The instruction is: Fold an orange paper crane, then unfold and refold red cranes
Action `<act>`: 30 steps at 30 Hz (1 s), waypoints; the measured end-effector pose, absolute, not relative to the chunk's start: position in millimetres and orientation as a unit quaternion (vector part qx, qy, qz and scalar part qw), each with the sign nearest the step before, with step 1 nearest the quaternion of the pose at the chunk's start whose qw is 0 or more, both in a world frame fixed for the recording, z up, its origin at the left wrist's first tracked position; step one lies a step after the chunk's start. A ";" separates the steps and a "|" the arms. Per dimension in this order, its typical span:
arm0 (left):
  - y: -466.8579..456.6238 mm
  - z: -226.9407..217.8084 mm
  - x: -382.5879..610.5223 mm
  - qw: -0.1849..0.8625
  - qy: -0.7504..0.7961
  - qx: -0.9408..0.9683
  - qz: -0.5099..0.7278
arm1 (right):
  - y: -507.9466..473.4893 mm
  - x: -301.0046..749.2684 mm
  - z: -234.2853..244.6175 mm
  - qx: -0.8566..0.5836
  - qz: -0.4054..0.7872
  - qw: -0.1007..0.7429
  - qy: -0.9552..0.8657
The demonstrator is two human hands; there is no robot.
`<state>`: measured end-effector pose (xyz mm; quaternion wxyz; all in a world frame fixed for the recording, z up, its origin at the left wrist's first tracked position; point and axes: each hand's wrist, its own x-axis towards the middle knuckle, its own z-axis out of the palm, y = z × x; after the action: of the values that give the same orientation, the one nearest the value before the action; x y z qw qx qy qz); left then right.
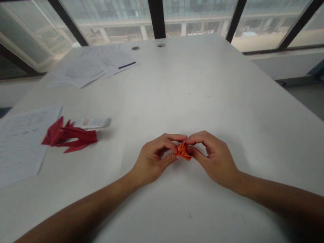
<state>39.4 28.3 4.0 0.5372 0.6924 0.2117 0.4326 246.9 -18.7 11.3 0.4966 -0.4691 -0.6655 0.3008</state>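
Note:
Between my two hands is a small piece of folded orange paper (184, 150), creased into several pleats. My left hand (154, 157) pinches its left side with thumb and fingers. From the right, my right hand (215, 157) grips it with the thumb at the front and the index finger over the top. Fingertips cover parts of the paper, so its full shape is hidden. Both hands are just above the white table (187, 108).
Left of my hands lies a red folded-paper figure (72, 136), with a white remote control (93, 122) behind it. A written sheet (9, 151) is at the left edge. More printed papers (95, 65) spread toward the window (110, 14). Two round holes pierce the table's far end.

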 end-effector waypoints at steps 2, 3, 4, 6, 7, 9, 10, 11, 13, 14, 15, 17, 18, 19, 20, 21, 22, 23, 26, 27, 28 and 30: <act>27.5 2.9 39.2 0.535 0.202 0.695 0.435 | -18.4 247.0 10.6 -0.462 0.314 0.496 -0.665; 27.5 2.4 39.1 0.531 0.199 0.697 0.438 | -18.2 247.0 10.1 -0.459 0.320 0.494 -0.665; 27.6 2.0 38.9 0.526 0.197 0.700 0.441 | -18.0 247.1 9.7 -0.456 0.325 0.492 -0.666; 28.2 1.2 38.6 0.514 0.196 0.707 0.445 | -17.8 247.2 9.1 -0.454 0.332 0.489 -0.667; 28.5 0.8 38.5 0.509 0.195 0.709 0.448 | -17.9 247.2 9.0 -0.452 0.334 0.489 -0.667; 28.9 0.1 38.2 0.500 0.197 0.711 0.454 | -18.1 247.3 8.8 -0.450 0.339 0.487 -0.667; 29.0 -0.1 38.1 0.496 0.199 0.711 0.457 | -18.2 247.3 8.8 -0.451 0.343 0.484 -0.667; 28.8 -0.3 38.1 0.493 0.202 0.711 0.458 | -18.2 247.3 8.8 -0.453 0.348 0.482 -0.664; 28.1 -0.1 38.1 0.491 0.208 0.711 0.457 | -17.5 247.5 8.7 -0.457 0.362 0.480 -0.656; 27.7 0.4 38.3 0.492 0.212 0.711 0.456 | -17.0 247.8 8.5 -0.454 0.372 0.483 -0.650; 27.2 1.1 38.5 0.492 0.216 0.709 0.456 | -16.3 248.2 8.3 -0.451 0.386 0.487 -0.641; 26.5 2.8 39.4 0.492 0.228 0.705 0.458 | -15.0 249.0 7.4 -0.442 0.417 0.494 -0.622; 26.4 3.6 39.9 0.490 0.236 0.702 0.461 | -14.6 249.3 6.8 -0.441 0.431 0.494 -0.613; 26.3 4.1 40.5 0.485 0.245 0.699 0.465 | -14.4 249.4 6.1 -0.443 0.442 0.493 -0.605; 26.3 4.3 41.2 0.479 0.256 0.696 0.469 | -14.5 249.2 5.4 -0.445 0.451 0.489 -0.599; 26.3 4.1 42.0 0.474 0.266 0.694 0.473 | -14.7 248.7 4.6 -0.447 0.460 0.486 -0.594; 26.2 3.5 42.8 0.471 0.276 0.689 0.476 | -15.1 247.9 3.9 -0.446 0.470 0.484 -0.587; 25.9 2.5 43.7 0.473 0.286 0.683 0.478 | -15.5 246.9 3.3 -0.443 0.482 0.488 -0.577; 24.6 -0.8 46.7 0.497 0.316 0.645 0.486 | -17.2 243.4 3.2 -0.434 0.517 0.517 -0.527; 24.2 -1.5 47.9 0.503 0.325 0.633 0.491 | -18.0 242.5 3.8 -0.438 0.520 0.524 -0.513; 23.8 -2.0 49.0 0.505 0.332 0.625 0.494 | -18.8 241.8 4.8 -0.444 0.518 0.528 -0.506; 23.3 -1.8 51.0 0.499 0.338 0.621 0.501 | -20.8 240.9 7.3 -0.454 0.512 0.516 -0.515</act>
<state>51.0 23.3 -1.8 0.4994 0.6207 0.3380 0.5011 240.9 -20.8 7.3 0.5160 -0.4536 -0.5154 0.5122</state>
